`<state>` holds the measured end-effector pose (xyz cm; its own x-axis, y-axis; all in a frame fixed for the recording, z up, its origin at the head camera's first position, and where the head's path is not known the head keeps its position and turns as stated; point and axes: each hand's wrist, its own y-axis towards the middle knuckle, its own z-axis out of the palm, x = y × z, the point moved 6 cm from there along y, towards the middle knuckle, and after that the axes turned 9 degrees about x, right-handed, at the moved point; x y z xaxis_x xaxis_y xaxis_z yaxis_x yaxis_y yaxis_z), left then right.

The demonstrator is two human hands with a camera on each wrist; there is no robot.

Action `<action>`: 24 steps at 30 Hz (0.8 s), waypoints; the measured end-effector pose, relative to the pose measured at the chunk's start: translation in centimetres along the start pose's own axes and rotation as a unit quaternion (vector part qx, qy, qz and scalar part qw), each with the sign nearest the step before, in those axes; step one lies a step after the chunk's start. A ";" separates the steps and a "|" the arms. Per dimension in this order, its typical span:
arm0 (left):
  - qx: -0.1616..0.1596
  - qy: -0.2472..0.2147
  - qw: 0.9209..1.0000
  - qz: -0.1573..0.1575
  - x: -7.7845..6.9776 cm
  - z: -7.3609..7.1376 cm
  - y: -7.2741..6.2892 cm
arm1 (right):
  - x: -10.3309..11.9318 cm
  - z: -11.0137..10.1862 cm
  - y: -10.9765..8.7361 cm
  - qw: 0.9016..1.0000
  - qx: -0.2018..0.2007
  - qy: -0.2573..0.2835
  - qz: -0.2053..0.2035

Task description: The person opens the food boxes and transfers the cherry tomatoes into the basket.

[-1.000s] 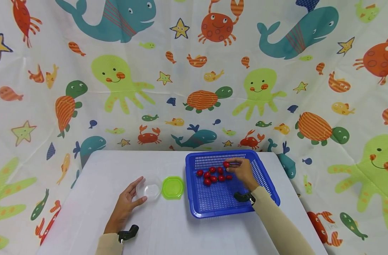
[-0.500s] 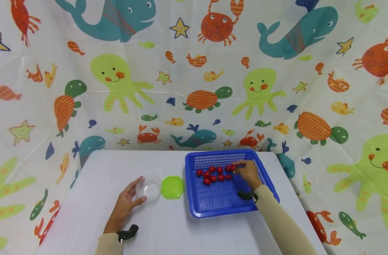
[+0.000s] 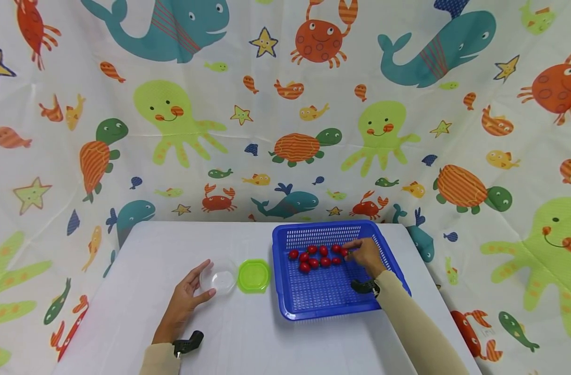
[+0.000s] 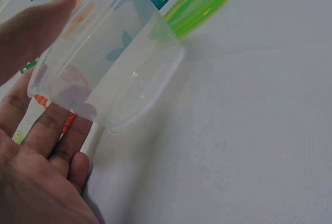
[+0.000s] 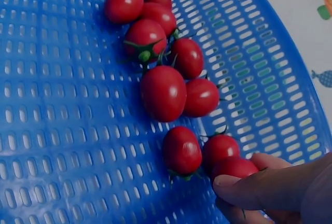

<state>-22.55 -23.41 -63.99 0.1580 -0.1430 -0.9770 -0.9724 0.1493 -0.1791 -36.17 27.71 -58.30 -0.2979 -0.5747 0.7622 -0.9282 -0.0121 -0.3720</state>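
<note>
In the head view my left hand (image 3: 188, 292) holds a clear plastic container (image 3: 219, 277) by its side. The left wrist view shows the thumb at the rim of this tilted container (image 4: 111, 63) and the fingers beneath it. My right hand (image 3: 365, 255) reaches into a blue basket (image 3: 313, 307). Its thumb and fingers pinch a cherry tomato (image 5: 236, 168), which touches another cherry tomato (image 5: 220, 149). Several more cherry tomatoes (image 5: 163, 93) lie grouped on the basket floor, some with green stems. Fingers behind the pinched tomato are partly hidden.
A green lid (image 3: 254, 276) lies on the white table (image 3: 238, 338) between the container and the basket. The basket's raised rim (image 3: 281, 297) surrounds the tomatoes. A sea-animal printed cloth (image 3: 285, 109) hangs behind and beside the table.
My right hand has shifted slightly right and nearer within the basket. Two tomatoes now show at its fingertips, where one showed a second ago. The left hand and container have stayed put.
</note>
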 end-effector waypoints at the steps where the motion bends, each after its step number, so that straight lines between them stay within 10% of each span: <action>1: 0.000 0.000 1.000 0.001 0.0 0.0 0.0 | 0.0 0.0 0.1 1.000 0.002 -0.003 -0.001; 24: 0.012 0.006 1.000 -0.014 0.3 -0.2 0.1 | 0.5 0.4 0.0 0.998 0.016 -0.038 -0.038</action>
<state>-22.61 -23.63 -64.27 0.1827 -0.1597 -0.9701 -0.9633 0.1684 -0.2091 -36.23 27.07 -58.17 -0.2080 -0.6322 0.7464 -0.9394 -0.0833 -0.3324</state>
